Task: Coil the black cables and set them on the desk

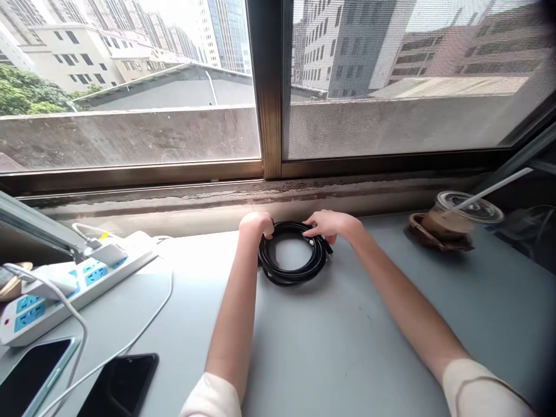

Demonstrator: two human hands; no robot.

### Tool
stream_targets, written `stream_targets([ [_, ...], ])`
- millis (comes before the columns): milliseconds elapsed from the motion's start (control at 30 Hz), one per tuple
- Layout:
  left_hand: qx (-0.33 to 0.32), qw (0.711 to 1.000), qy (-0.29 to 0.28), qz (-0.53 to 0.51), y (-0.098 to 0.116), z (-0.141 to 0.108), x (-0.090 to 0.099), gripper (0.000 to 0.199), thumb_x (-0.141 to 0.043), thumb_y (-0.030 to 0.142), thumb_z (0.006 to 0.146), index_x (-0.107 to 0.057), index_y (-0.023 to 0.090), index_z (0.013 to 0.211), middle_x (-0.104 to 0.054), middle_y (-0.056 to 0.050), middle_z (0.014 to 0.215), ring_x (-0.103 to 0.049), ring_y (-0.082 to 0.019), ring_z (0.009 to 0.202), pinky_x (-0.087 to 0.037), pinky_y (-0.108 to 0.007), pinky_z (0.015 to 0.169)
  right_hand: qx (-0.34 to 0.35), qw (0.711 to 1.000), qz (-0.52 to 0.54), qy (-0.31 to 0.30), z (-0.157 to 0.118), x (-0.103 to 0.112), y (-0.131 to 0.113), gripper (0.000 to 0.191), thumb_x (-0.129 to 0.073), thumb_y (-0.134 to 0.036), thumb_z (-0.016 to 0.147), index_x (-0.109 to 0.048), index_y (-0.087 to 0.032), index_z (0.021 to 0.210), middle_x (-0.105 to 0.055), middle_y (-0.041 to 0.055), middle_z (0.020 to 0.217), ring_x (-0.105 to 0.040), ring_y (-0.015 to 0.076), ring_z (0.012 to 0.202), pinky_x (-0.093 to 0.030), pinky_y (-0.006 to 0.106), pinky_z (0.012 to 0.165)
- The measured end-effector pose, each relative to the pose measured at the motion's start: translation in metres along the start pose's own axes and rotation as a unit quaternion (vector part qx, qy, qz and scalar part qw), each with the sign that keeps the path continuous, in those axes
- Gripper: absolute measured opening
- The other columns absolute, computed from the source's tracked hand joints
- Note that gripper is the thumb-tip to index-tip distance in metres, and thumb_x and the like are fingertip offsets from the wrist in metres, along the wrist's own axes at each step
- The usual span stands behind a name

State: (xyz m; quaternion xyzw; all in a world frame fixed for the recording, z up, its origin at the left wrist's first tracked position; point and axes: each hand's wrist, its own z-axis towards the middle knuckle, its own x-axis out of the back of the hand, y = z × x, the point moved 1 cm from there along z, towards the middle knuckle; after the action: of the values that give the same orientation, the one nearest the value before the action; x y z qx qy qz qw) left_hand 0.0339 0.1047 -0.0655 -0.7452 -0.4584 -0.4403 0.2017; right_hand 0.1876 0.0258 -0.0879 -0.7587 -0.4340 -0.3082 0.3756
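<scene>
A coiled black cable (293,278) lies in a ring on the grey desk, close to the window wall. At the ring's upper left, my left hand (257,223) is closed around the coil, its fingers curled and partly hidden. My right hand (326,224) grips the coil's upper right, thumb on top and the other fingers curling over the outside. A connector end (328,248) of the cable sticks out just below my right hand.
On the left stands a white power strip (130,249) with plugged-in chargers and a white cord (167,289) trailing over the desk. Two phones (124,382) lie at the lower left. A lidded drink cup (456,217) with a straw sits in a brown holder (434,234) at right.
</scene>
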Motion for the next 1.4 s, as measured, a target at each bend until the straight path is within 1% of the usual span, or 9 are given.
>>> stream_targets([
  [167,0.048,0.997,0.057,0.003,0.015,-0.002,-0.011,0.045,-0.052,0.006,0.075,-0.061,0.014,0.118,-0.062,-0.015,0.119,-0.059,-0.027,0.11,-0.049,-0.029,0.088,0.001,1.0,-0.013,0.026,0.0,-0.003,-0.005,0.034,-0.049,-0.031,0.091,-0.061,-0.021,0.122,-0.062,0.0019,0.071,-0.055,0.0108,0.045,-0.045,0.023,0.064],
  [333,0.091,0.989,0.113,-0.02,0.031,-0.007,-0.028,0.04,-0.047,0.001,0.076,-0.063,0.005,0.112,-0.061,-0.023,0.114,-0.062,-0.029,0.102,-0.052,-0.035,0.082,-0.001,0.996,-0.02,0.087,-0.003,-0.009,-0.006,0.026,-0.053,-0.031,0.089,-0.068,-0.021,0.109,-0.062,0.0027,0.07,-0.054,0.0105,0.046,-0.045,0.026,0.072],
  [467,0.087,0.983,0.158,-0.037,0.02,-0.018,-0.037,0.042,-0.035,0.004,0.085,-0.057,0.007,0.121,-0.05,-0.025,0.128,-0.058,-0.025,0.11,-0.048,-0.034,0.09,0.01,0.989,0.042,0.139,-0.002,-0.021,0.013,0.035,-0.056,-0.042,0.087,-0.065,-0.026,0.117,-0.062,0.0008,0.069,-0.053,0.0086,0.049,-0.046,0.025,0.073],
  [567,0.048,0.988,0.133,-0.061,-0.004,-0.02,-0.037,0.037,-0.044,0.019,0.088,-0.056,0.016,0.123,-0.057,-0.016,0.122,-0.059,-0.023,0.109,-0.046,-0.031,0.092,0.043,0.976,0.136,0.163,0.004,-0.039,0.034,0.044,-0.052,-0.057,0.084,-0.065,-0.03,0.116,-0.063,-0.0004,0.078,-0.053,0.0084,0.054,-0.045,0.018,0.055],
  [700,-0.02,0.989,0.052,-0.135,-0.036,-0.008,-0.036,0.049,-0.049,0.036,0.086,-0.045,0.023,0.133,-0.063,-0.008,0.115,-0.066,-0.018,0.087,-0.054,-0.024,0.071,0.096,0.935,0.267,0.212,0.018,-0.063,0.054,0.061,-0.041,-0.063,0.085,-0.06,-0.021,0.124,-0.06,0.0029,0.081,-0.045,0.0062,0.049,-0.038,0.016,0.041],
  [833,-0.067,0.961,-0.019,-0.267,-0.058,0.004,-0.036,0.052,-0.046,0.048,0.086,-0.052,0.012,0.124,-0.06,-0.014,0.117,-0.066,-0.019,0.081,-0.055,-0.025,0.065,0.126,0.889,0.373,0.234,0.031,-0.072,0.064,0.07,-0.038,-0.063,0.082,-0.054,-0.013,0.128,-0.052,0.0028,0.073,-0.041,0.0057,0.045,-0.036,0.017,0.033],
  [933,0.001,0.957,-0.046,-0.285,-0.075,0.005,-0.033,0.06,-0.034,0.057,0.087,-0.058,0.006,0.108,-0.063,-0.021,0.109,-0.067,-0.02,0.075,-0.055,-0.027,0.065,0.136,0.867,0.418,0.233,0.036,-0.07,0.067,0.07,-0.048,-0.062,0.075,-0.057,-0.009,0.121,-0.047,0.0,0.062,-0.041,0.0065,0.042,-0.035,0.017,0.03],
  [1133,0.133,0.966,-0.025,-0.221,-0.101,-0.016,-0.013,0.057,-0.034,0.056,0.087,-0.057,0.011,0.113,-0.058,-0.02,0.12,-0.067,-0.024,0.083,-0.053,-0.031,0.066,0.149,0.837,0.474,0.23,0.039,-0.067,0.068,0.061,-0.06,-0.06,0.067,-0.065,-0.007,0.097,-0.053,0.0031,0.061,-0.05,0.0104,0.051,-0.04,0.017,0.035],
  [1400,0.066,0.979,0.04,-0.19,-0.079,-0.038,0.0,0.041,-0.045,0.048,0.085,-0.065,0.02,0.107,-0.066,-0.009,0.106,-0.062,-0.02,0.093,-0.048,-0.026,0.077,0.161,0.802,0.533,0.218,0.04,-0.061,0.072,0.052,-0.066,-0.055,0.06,-0.064,-0.01,0.085,-0.053,0.002,0.063,-0.043,0.0064,0.047,-0.024,0.015,0.032],
])
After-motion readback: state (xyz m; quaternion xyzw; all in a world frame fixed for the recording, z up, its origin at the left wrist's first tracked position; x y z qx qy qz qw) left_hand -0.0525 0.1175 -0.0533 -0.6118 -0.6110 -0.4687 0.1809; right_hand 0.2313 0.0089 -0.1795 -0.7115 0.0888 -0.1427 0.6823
